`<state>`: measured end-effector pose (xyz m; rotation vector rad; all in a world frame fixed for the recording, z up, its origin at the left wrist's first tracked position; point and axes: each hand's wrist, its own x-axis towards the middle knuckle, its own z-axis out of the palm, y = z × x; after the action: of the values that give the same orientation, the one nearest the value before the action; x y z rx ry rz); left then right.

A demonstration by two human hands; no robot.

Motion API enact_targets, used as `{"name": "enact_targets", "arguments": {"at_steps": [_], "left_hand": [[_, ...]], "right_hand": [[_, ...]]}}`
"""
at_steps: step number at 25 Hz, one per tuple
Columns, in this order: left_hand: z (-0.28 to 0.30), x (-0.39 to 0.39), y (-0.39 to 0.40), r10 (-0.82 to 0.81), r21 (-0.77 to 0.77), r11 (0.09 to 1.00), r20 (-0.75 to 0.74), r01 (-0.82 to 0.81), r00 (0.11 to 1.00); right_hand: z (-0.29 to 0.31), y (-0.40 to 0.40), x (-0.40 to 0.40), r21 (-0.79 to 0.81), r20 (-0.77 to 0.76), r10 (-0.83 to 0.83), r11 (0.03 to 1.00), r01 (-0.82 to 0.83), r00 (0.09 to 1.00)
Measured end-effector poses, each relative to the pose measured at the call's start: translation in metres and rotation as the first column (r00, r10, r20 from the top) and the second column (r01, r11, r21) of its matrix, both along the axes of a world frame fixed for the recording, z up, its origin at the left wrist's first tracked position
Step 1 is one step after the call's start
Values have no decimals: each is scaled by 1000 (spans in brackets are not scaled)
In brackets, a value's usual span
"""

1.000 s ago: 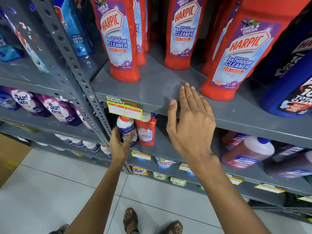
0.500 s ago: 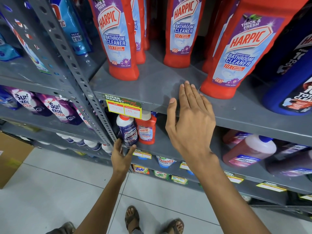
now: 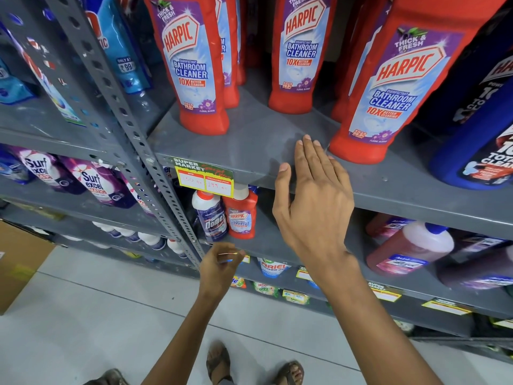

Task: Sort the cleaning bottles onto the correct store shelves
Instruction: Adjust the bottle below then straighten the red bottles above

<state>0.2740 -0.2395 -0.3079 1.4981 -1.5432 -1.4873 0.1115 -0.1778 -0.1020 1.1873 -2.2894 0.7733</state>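
A white-capped Domex bottle (image 3: 210, 218) stands on the middle shelf beside a small red Harpic bottle (image 3: 242, 215). My left hand (image 3: 219, 266) hangs just below them in front of the shelf edge, fingers loosely curled, holding nothing. Tall red Harpic bathroom cleaner bottles (image 3: 198, 65) (image 3: 301, 51) (image 3: 388, 87) stand on the grey upper shelf (image 3: 249, 145). My right hand (image 3: 312, 198) is flat and open, fingertips over the upper shelf's front edge, close to the base of the right red bottle.
A dark blue Harpic bottle (image 3: 477, 140) stands at the far right. A pink bottle (image 3: 410, 248) lies on its side on the middle shelf. Purple Surf Excel pouches (image 3: 91, 179) fill the left bay. A perforated steel upright (image 3: 133, 129), a price tag (image 3: 205, 177), a cardboard box (image 3: 16, 262).
My left hand let go of the Domex bottle, which stays upright on the middle shelf, and dropped back below the shelf edge. My right hand has barely moved.
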Motion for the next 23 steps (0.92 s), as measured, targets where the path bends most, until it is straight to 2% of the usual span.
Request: {"name": "enact_targets", "arguments": {"at_steps": [5, 8, 13, 15, 17, 20, 23], "left_hand": [[6, -5, 10, -137, -45, 989, 79, 141, 987], [13, -6, 7, -207, -147, 960, 195, 237, 959], [29, -19, -4, -214, -348, 873, 357, 342, 909], [30, -25, -1, -279, -337, 833, 430, 439, 859], [27, -29, 3, -309, -308, 831, 437, 463, 845], [19, -28, 6, -275, -268, 882, 375, 388, 885], [13, -22, 5, -228, -156, 944, 325, 290, 918]], "right_hand": [[-1, 0, 0, -4, -1, 2, 1000, -2, 1000], [-1, 0, 0, -7, 0, 1, 1000, -1, 1000], [-1, 0, 0, -13, 0, 3, 1000, -3, 1000], [-1, 0, 0, -19, 1, 7, 1000, -7, 1000], [0, 1, 0, -21, -1, 10, 1000, -10, 1000], [-1, 1, -1, -19, -7, 11, 1000, -11, 1000], [-1, 1, -1, -17, -12, 10, 1000, -11, 1000]]}}
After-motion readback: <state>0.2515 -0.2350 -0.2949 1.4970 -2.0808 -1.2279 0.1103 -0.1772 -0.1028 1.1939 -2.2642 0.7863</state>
